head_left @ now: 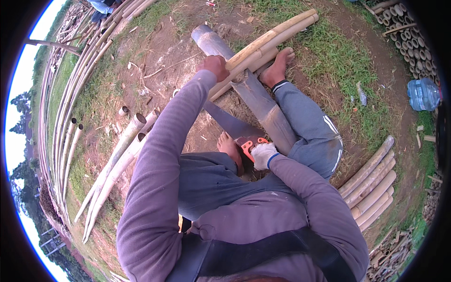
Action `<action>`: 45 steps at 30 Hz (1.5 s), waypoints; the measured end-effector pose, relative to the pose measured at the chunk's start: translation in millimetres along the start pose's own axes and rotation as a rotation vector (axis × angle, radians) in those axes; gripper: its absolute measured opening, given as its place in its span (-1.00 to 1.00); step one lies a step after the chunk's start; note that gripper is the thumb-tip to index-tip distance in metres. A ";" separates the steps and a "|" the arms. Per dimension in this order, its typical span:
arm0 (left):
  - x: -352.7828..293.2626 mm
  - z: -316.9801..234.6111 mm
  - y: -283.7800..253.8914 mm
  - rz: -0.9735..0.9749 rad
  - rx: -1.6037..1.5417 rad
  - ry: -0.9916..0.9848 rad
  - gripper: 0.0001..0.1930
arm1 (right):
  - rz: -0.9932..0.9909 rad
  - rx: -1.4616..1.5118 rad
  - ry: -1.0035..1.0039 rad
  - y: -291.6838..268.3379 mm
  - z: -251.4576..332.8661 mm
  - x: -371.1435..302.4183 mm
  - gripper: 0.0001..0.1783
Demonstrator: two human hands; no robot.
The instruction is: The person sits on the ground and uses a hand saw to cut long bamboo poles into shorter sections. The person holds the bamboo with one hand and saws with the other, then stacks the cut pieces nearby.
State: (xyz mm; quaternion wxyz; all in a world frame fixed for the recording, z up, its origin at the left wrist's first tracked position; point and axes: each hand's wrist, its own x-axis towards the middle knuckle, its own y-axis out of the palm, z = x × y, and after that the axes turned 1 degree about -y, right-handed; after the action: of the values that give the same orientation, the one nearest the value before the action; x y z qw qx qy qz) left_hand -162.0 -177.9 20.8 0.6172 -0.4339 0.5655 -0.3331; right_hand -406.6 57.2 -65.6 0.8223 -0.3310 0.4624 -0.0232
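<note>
My left hand [214, 67] is bare and closed against the side of a light bamboo pole [268, 41]; its fingertips are partly hidden. At least one more pole lies alongside that one, and they rest across a thick grey bamboo log [265, 110] on the ground. In a white knit glove, my right hand [264, 155] is wrapped round the orange handle of a handsaw [230, 121]. The dark saw blade points up and left, beside the log and apart from my left hand, its tip near my left forearm. My bare right foot [277, 68] is by the poles.
Cut bamboo pieces [371, 183] lie in a row at right. Longer bamboo poles [115, 164] lean at left, with long poles stacked behind. A blue water jug [423, 94] stands far right near a bamboo stack [408, 44]. Another person [102, 7] is at the far upper left.
</note>
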 end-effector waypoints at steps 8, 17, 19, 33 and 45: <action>15.2 -10.5 -12.9 0.047 0.177 0.038 -0.54 | -0.190 0.376 -0.099 -11.6 -3.6 -53.0 -0.43; 11.1 -14.3 -20.6 0.100 0.238 0.098 -0.45 | -0.515 0.804 -0.265 -90.6 -56.7 -223.6 -0.65; 12.3 -12.2 -22.1 0.102 0.226 0.128 -0.43 | -0.590 0.770 -0.230 -86.8 -77.2 -255.8 -0.66; 21.2 -14.3 -22.1 0.112 0.351 0.186 -0.38 | -1.174 0.706 -0.416 -32.5 -20.7 -158.5 -0.74; 14.4 -17.2 -23.6 0.103 0.340 0.162 -0.40 | -1.221 0.703 -0.327 -16.4 -11.6 -143.8 -0.62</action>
State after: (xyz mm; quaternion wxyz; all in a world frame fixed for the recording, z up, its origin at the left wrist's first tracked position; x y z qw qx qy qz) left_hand -175.1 -203.1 36.7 0.6503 -0.2657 0.5704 -0.4257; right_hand -493.4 87.9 46.8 0.7791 -0.2456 0.0311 -0.5760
